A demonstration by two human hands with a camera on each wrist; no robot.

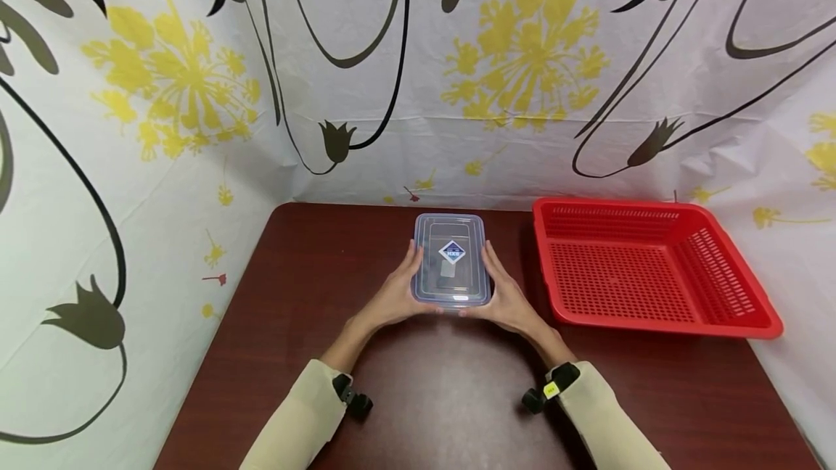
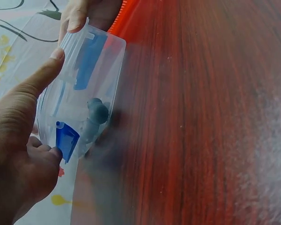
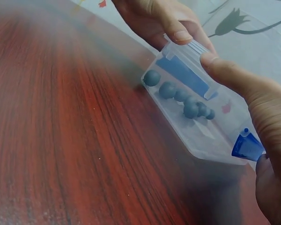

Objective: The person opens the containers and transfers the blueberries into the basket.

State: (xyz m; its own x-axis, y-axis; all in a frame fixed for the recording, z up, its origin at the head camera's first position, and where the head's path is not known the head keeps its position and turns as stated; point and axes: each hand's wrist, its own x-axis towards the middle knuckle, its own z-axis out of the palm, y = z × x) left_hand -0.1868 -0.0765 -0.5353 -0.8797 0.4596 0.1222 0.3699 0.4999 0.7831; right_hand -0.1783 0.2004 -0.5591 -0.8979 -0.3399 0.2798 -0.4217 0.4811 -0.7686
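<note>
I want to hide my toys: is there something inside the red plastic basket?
No, the red plastic mesh basket on the dark wooden table shows only its bare perforated bottom.

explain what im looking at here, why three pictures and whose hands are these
There is no machine here: a person works with two bare hands and wears three cameras. The big picture comes from a camera on the head, looking down at a dark red-brown table. The other two come from cameras strapped to each wrist, so they show the same thing from very close.

The left hand and the right hand hold a clear plastic container by its two long sides, with the lid on and blue clips at its ends. The right wrist view shows small dark round things inside. Beside it on the table stands a red basket with nothing visible in it. A flowered cloth hangs behind.
</note>
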